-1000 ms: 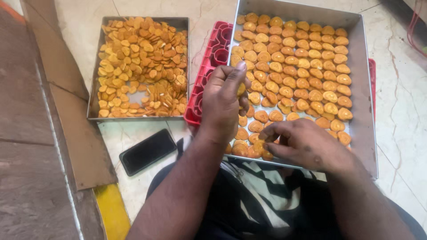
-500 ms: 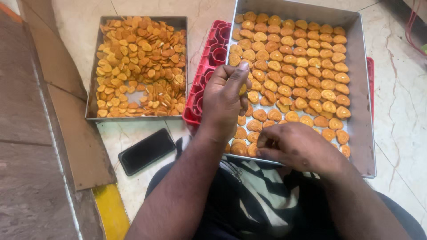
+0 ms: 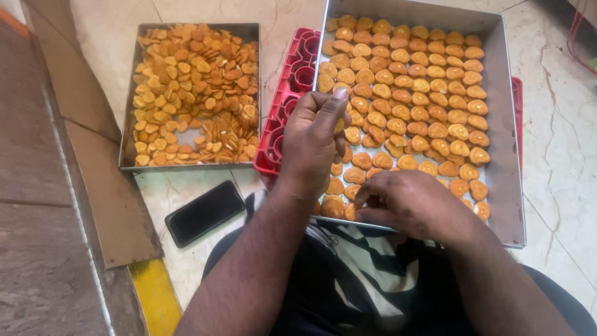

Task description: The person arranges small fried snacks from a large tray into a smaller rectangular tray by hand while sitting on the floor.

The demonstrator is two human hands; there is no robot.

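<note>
Biscuits (image 3: 407,99) in rows in big tray (image 3: 507,155); left hand (image 3: 314,140) pinches one, right hand (image 3: 407,202) curled on near-edge biscuits.

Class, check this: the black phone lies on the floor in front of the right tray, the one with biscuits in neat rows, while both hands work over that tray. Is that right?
Not quite. In the head view the black phone lies in front of the left tray, the one with loosely heaped biscuits. The left hand and right hand do work over the right tray of neat rows.
</note>
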